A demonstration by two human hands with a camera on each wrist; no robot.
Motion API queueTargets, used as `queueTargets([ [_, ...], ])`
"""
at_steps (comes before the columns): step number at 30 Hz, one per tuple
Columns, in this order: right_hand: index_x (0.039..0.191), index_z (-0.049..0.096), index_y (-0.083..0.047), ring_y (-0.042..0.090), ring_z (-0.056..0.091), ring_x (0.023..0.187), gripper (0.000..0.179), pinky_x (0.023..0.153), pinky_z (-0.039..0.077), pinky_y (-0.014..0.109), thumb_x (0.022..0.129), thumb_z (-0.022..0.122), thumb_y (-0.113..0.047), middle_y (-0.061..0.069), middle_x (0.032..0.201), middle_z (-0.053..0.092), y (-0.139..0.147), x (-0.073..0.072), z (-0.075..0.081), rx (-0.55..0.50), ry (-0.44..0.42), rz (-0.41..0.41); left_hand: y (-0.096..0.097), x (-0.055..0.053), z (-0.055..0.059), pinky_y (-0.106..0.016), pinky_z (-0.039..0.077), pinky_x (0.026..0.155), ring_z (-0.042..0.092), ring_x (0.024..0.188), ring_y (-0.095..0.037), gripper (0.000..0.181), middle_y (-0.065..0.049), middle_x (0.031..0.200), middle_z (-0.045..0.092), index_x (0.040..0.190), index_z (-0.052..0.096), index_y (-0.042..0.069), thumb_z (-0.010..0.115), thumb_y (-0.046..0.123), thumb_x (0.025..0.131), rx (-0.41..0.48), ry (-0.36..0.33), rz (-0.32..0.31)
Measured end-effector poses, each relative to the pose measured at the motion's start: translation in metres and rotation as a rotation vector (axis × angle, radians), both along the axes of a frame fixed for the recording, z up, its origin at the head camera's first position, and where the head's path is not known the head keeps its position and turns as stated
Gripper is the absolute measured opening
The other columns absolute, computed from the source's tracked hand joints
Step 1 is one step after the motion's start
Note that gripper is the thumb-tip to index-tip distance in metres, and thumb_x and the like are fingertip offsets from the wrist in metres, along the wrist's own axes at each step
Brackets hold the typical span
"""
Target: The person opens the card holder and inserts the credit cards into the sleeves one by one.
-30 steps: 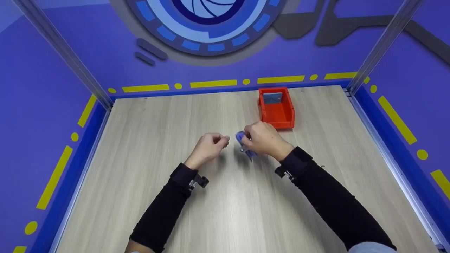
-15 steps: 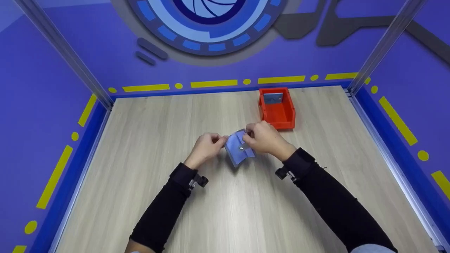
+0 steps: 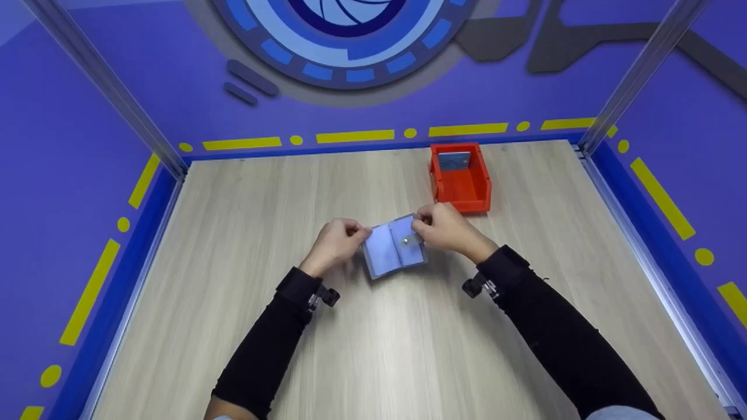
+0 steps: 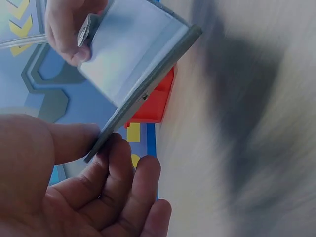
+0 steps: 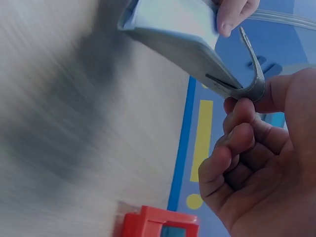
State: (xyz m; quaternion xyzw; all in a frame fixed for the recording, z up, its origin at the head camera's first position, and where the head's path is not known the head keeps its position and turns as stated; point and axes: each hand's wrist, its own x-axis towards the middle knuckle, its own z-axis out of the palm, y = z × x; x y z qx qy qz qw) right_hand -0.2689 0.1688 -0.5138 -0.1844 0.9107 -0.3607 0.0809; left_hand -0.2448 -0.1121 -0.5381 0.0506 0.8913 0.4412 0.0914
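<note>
A small grey card holder (image 3: 382,251) with clear plastic sleeves is spread open above the table, tilted, between both hands. My left hand (image 3: 335,242) pinches its left edge between thumb and fingers. On the opposite side my right hand (image 3: 446,227) pinches the right edge beside the snap strap. In the right wrist view the strap (image 5: 260,81) curls up from the cover, close to the right thumb and fingertips. The left wrist view shows the sleeves (image 4: 138,49) and a snap stud (image 4: 145,96) on the outer cover.
Behind the right hand stands a red open-front bin (image 3: 461,188), with a grey-blue flat piece (image 3: 454,161) upright at its back. The wood-grain table (image 3: 262,204) is bordered by a blue back wall (image 3: 350,125) and side walls with metal corner posts.
The card holder was folded in the right hand a second ago. My left hand has taken hold of its left edge, and the card holder has been opened out flat between the hands.
</note>
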Motion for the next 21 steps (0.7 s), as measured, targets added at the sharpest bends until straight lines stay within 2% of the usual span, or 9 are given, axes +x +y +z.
queueTargets([
  [6,0.075,0.058,-0.013,0.020,0.051,0.070,0.031,0.066,0.040,0.032,0.105,0.061,-0.020,0.000,0.073,0.051,0.004,-0.003,-0.012,0.044,-0.099,-0.001,-0.002,-0.005,-0.007,-0.029,0.044,0.067,0.058,0.071,-0.013,0.026,0.004,0.084,0.065,0.095,0.082,0.013,0.071,0.033,0.108,-0.081,-0.027,-0.042],
  [11,0.080,0.063,-0.012,0.021,0.052,0.075,0.029,0.070,0.041,0.034,0.106,0.060,-0.024,0.001,0.076,0.052,0.004,-0.004,-0.021,0.073,-0.173,-0.021,-0.001,-0.009,-0.016,-0.026,0.046,0.063,0.059,0.069,-0.013,0.027,0.003,0.085,0.067,0.095,0.081,0.010,0.072,0.032,0.108,-0.122,-0.038,-0.054],
  [14,0.081,0.064,-0.012,0.021,0.052,0.076,0.029,0.070,0.040,0.034,0.106,0.059,-0.025,0.000,0.075,0.051,0.004,-0.005,-0.027,0.071,-0.188,-0.031,0.000,-0.012,-0.022,-0.026,0.045,0.065,0.059,0.072,-0.014,0.027,0.002,0.085,0.067,0.095,0.082,0.009,0.072,0.031,0.108,-0.142,-0.021,-0.056],
  [21,0.080,0.065,-0.012,0.020,0.051,0.075,0.029,0.069,0.040,0.033,0.106,0.059,-0.024,-0.001,0.073,0.049,0.012,-0.008,-0.045,0.059,-0.164,-0.034,0.002,-0.015,-0.032,-0.027,0.043,0.066,0.057,0.074,-0.015,0.026,0.001,0.084,0.067,0.095,0.082,0.006,0.071,0.027,0.108,-0.166,0.024,-0.080],
])
